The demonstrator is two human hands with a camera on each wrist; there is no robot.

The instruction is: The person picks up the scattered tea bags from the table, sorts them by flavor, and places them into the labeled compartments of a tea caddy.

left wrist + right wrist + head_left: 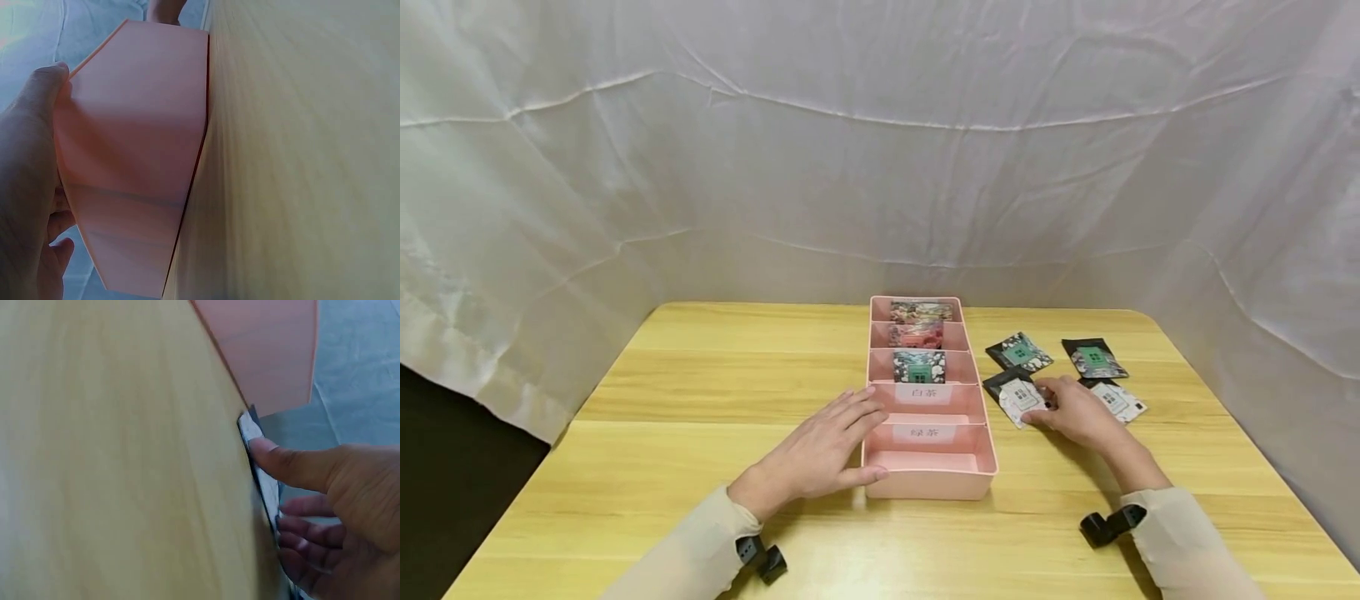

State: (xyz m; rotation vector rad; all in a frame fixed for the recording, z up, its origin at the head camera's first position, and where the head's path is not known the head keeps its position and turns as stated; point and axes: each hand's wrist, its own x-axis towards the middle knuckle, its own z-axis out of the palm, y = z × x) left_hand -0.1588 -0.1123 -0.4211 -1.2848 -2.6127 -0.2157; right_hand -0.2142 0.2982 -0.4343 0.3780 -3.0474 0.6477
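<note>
Carrying the load, bench (pixel 722 375): a pale wood surface, smooth by its look, on which thin items are likely to slide easily when pushed.
Pink box (pixel 931 485): set on the bench and divided into five compartments; judged light and fairly stiff, probably of plastic, and best steadied by the rim, where slight flexing is to be expected.
Left hand (pixel 820 450): laid on the box's left rim near the front corner, fingers spread and relaxed, nothing gripped.
Right hand (pixel 1078 412): lowered to the right of the box; a white packet (pixel 1018 398) is pinched between thumb and curled fingers, though whether it is raised at all cannot be told.
Pinched packet: found just beside the box's right wall, partly covered by the fingers; judged very light, soft and perhaps slippery, and better taken by opposite edges than squeezed in the middle, lest the contents be crushed.
Loose neighbours: a left green-labelled packet (pixel 1019 353), a right green-labelled packet (pixel 1093 358) and a second white packet (pixel 1112 400), for which the same edge hold is suited.
Boxed packets (pixel 919 367): one seen in each of the three rear compartments; probably easiest taken by the upper edge.
</note>
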